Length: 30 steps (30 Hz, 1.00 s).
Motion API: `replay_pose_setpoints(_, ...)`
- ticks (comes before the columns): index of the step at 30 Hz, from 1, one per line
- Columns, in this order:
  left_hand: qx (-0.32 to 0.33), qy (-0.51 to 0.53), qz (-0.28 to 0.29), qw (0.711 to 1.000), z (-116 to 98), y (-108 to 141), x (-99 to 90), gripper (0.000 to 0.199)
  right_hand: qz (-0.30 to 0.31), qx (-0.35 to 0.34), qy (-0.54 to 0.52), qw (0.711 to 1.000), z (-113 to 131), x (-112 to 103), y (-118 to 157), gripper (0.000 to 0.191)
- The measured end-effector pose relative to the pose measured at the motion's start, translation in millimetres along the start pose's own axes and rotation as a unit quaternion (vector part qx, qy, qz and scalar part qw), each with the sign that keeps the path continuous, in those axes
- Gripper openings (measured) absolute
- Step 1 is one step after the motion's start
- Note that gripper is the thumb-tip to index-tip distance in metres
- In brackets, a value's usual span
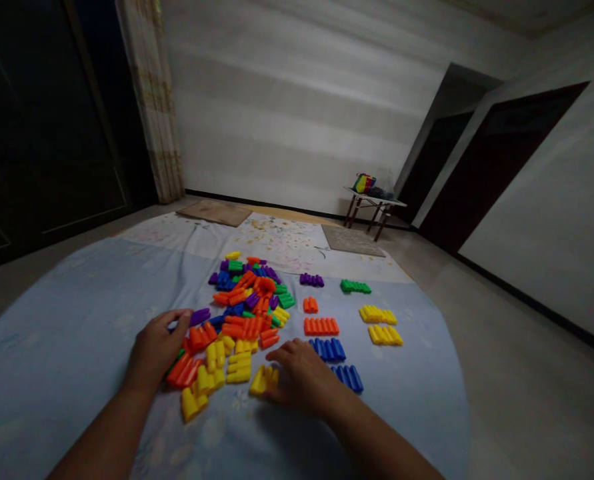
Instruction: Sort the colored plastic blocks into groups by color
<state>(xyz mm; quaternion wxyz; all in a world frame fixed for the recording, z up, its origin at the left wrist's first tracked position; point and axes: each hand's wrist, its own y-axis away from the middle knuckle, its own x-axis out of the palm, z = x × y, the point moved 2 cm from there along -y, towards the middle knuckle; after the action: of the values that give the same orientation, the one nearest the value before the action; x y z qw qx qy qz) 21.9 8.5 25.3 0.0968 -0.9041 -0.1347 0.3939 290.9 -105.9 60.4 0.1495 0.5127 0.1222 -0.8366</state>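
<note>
1. Two bare hands work at a pile of coloured blocks (249, 327) in the middle of the table (87, 307); take the pile as the clock's centre, with twelve at the table's far side.

2. The step in hand, as I judge it, is taking a yellow block (263, 381) at the pile's near edge, around half past five. It lies on the cloth, just beside other yellow blocks (239, 368).

3. The next move seems to call for a sure hold on that block's sides, without nudging its neighbours.

4. The right hand (304, 373) is at four o'clock, palm downward, its fingers bent over the yellow block and its thumb low beside it. Whether they pinch it or only rest against it, I cannot tell. The forearm slants in from the bottom right, pointing toward ten.

5. The left hand (159, 347) is at about eight o'clock, back of the hand up, fingers curved round the pile's edge. Its fingertips are by a purple block (200, 317), with orange blocks (183, 371) just below; I cannot tell whether it grips anything. That forearm points toward one.

6. Set apart from the pile are a purple row (311, 281) and a green row (355, 287) around two, an orange row (321, 327) and yellow rows (378, 315) near three, and blue rows (347, 378) about four, partly behind the right hand.
</note>
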Motion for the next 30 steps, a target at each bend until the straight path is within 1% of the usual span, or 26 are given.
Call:
replay_pose_setpoints(3,0.005,0.0,-0.007,1.0,-2.7,0.1,-1.5,0.041,0.043,-0.015,0.03,0.999,-1.1,10.0,-3.6,0.045)
replay_pose_setpoints(5,0.006,-0.001,-0.011,1.0,-4.4,0.3,-2.7,0.04,0.048,-0.027,0.028,0.998,-3.3,10.1,-4.0,0.042)
replay_pose_setpoints(7,0.004,-0.004,-0.01,1.0,-5.3,0.3,-3.5,0.041,0.044,-0.039,0.022,0.998,-5.0,8.1,-3.3,0.044)
replay_pose_setpoints(11,-0.002,-0.024,0.014,1.0,-3.5,-1.8,-2.8,0.044,0.028,-0.054,0.01,0.998,-5.3,8.3,-2.7,0.05)
replay_pose_setpoints(15,-0.023,-0.038,0.034,0.998,1.1,-6.3,-1.5,0.046,0.046,-0.064,0.019,0.997,-5.9,10.0,-4.8,0.039)
replay_pose_setpoints(16,-0.029,-0.043,0.043,0.998,1.6,-7.2,-1.3,0.047,0.042,-0.066,0.016,0.997,-7.6,7.0,-4.7,0.039)
replay_pose_setpoints(18,-0.042,-0.056,0.06,0.996,2.4,-8.5,-1.3,0.049,0.008,-0.064,0.002,0.998,-15.2,-5.9,-2.4,0.044)
replay_pose_setpoints(21,-0.052,-0.071,0.063,0.994,5.3,-10.3,-0.9,0.052,-0.08,-0.022,-0.009,0.997,-41.4,-38.9,5.6,0.045)
replay_pose_setpoints(22,-0.052,-0.076,0.06,0.994,7.1,-11.1,-0.3,0.052,-0.111,0.005,-0.004,0.994,-54.2,-51.4,8.7,0.044)
replay_pose_setpoints(24,-0.052,-0.084,0.06,0.993,11.6,-12.7,1.7,0.053,-0.151,0.051,0.021,0.987,-82.9,-74.2,14.1,0.043)
replay_pose_setpoints(25,-0.053,-0.086,0.063,0.993,13.8,-13.4,2.8,0.053,-0.161,0.081,0.04,0.983,-98.1,-83.6,16.0,0.045)
replay_pose_setpoints(27,-0.059,-0.088,0.069,0.992,16.9,-14.1,4.3,0.053,-0.146,0.155,0.096,0.972,-127.6,-96.0,17.6,0.046)
replay_pose_setpoints(30,-0.068,-0.09,0.073,0.991,16.9,-13.4,4.0,0.054,-0.126,0.208,0.126,0.962,-160.6,-100.8,15.3,0.046)
